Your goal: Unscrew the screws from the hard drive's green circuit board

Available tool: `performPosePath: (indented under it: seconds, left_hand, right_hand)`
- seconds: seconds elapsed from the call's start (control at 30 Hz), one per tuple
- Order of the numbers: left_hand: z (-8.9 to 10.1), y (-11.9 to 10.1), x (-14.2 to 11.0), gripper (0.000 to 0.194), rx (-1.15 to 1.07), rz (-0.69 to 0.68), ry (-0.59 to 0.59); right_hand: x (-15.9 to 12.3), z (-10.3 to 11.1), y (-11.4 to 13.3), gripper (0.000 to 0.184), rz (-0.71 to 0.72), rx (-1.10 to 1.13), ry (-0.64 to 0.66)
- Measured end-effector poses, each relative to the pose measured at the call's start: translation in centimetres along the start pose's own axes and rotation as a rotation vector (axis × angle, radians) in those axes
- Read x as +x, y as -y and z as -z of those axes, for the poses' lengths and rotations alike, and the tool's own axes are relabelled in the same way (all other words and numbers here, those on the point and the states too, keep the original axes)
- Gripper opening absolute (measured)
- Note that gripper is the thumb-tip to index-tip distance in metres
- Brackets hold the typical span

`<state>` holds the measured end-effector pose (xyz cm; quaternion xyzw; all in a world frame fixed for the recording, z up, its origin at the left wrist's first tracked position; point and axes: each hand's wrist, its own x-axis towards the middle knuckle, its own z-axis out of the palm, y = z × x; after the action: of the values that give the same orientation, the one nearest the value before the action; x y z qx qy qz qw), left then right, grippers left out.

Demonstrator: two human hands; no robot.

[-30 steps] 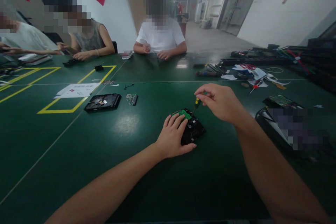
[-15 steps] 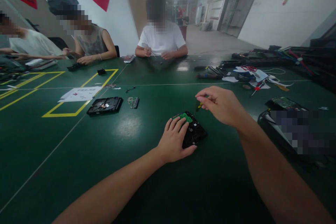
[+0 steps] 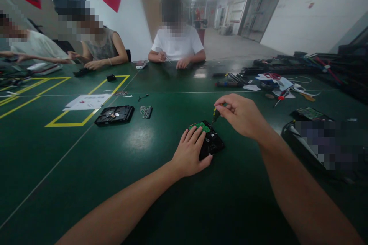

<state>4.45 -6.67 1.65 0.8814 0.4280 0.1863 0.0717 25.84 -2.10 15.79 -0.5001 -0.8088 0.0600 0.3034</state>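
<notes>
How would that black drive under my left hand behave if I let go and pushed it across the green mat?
The drive looks like a flat, rigid slab lying flat, so it would probably slide, not tip or roll. The table is glossy, so it may skid easily once the left hand lifts. Its exposed green board looks fragile.

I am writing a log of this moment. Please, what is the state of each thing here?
Hard drive: flat on table, green board up, held down by left hand.
Screwdriver: upright, tip on drive, pinched by right hand.
Second drive: opened, lying untouched.
Loose circuit board: flat, apart.
</notes>
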Motion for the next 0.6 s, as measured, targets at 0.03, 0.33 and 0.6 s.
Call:
performPosePath:
  seconds: [0.03, 0.33, 0.6]
  left_hand:
    - [-0.05, 0.05, -0.01, 0.088, 0.002, 0.007, -0.003]
    - [-0.35, 0.38, -0.08, 0.088, -0.014, 0.011, -0.021]
    - [-0.41, 0.42, -0.07, 0.088, -0.014, 0.004, -0.028]
  right_hand:
    - [-0.03, 0.07, 0.03, 0.016, 0.001, 0.003, 0.004]
    - [-0.21, 0.29, 0.14, 0.019, 0.014, -0.06, 0.011]
    - [-0.14, 0.06, 0.24, 0.029, -0.064, -0.095, 0.027]
